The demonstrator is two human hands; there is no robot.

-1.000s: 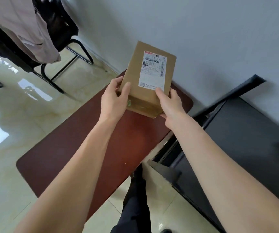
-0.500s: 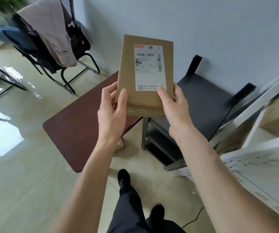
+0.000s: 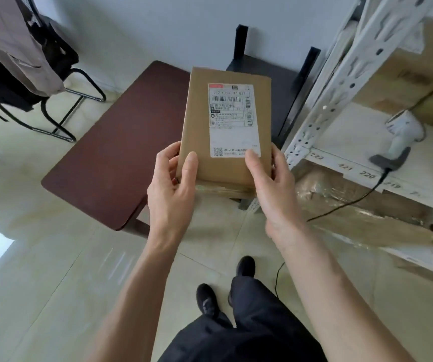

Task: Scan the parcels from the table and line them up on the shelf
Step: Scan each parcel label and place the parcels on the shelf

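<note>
I have the parcel (image 3: 210, 142) up in front of me in both hands, held clear of everything, with its white shipping label (image 3: 232, 120) facing the camera and reading upright. My left hand (image 3: 171, 189) grips the lower left corner, thumb laid flat up the front face and the fingers wrapped behind the left edge. My right hand (image 3: 275, 184) grips the lower right corner the same way, its thumb pressed on the bottom corner of the label beside the square code, fingers curled round the right edge. The parcel is a flat brown cardboard box, tilted back a little so I see its taped bottom edge. Behind it and to the left stands the dark red table (image 3: 121, 142); a low black stand (image 3: 283, 82) sits just behind the parcel against the wall. To my right is the white metal shelf (image 3: 322, 105), with numbers printed along the front lip of its board. A white handheld scanner (image 3: 401, 134) rests on that board, its black cable (image 3: 346, 202) trailing down over the lip toward the floor. Brown boxes (image 3: 414, 74) are on the shelf behind the scanner, and more wrapped cardboard lies on the level below. A black chair (image 3: 53, 64) with a garment draped over it stands at far left, well apart from the table.
</note>
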